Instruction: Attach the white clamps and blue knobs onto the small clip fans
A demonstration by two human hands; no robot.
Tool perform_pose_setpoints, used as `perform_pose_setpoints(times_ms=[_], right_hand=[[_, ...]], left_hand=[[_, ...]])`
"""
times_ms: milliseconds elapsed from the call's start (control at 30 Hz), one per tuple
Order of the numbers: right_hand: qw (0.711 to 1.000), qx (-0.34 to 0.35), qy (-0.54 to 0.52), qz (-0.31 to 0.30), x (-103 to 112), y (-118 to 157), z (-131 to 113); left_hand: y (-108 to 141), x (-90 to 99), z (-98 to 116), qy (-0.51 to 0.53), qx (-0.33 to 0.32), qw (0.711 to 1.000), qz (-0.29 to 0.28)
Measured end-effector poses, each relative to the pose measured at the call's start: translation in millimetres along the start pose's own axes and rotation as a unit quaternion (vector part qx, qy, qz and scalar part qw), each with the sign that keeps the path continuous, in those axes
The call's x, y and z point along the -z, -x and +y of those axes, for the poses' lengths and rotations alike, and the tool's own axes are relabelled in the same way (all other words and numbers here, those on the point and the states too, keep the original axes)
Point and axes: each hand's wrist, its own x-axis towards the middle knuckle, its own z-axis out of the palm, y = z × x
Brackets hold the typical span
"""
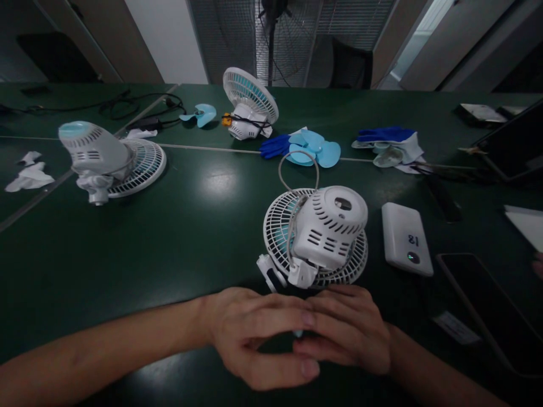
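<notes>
My left hand point(254, 330) lies at the near table edge with its fingers over the back of my right hand; its thumb is spread apart from the fingers. Beneath it, my right hand point(352, 328) is curled closed, and a tip of a small light-blue piece point(298, 333) shows at its fingers, mostly hidden. Just beyond both hands a white desk fan point(326, 237) rests face down on its grille, its vented motor housing up and its grey cord looped behind. A small white and dark part point(271, 274) lies against the grille's left side.
Two more white fans, one at left point(102, 158) and one at the back point(250, 104), stand on the green table point(203, 237). A blue fan blade point(314, 148), gloves point(392, 146), a white power bank point(406, 237) and a phone point(487, 305) lie around.
</notes>
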Motion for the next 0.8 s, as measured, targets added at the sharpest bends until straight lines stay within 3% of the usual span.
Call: perform_pose_setpoints(times_ms=[167,467,800], right_hand=[[1.000,0.000,0.015,0.015,1,0,0],[0.999,-0.008,0.027,0.036,7,-7,-5],[0.997,-0.012,0.046,0.067,1,4,-4]], left_hand=[[0,10.3,-1,0.019,0.089,0.993,-0.069],[-6,13.4,-19,-0.104,0.038,0.992,-0.056],[-4,13.9,-17,-0.114,0.031,0.992,-0.042]])
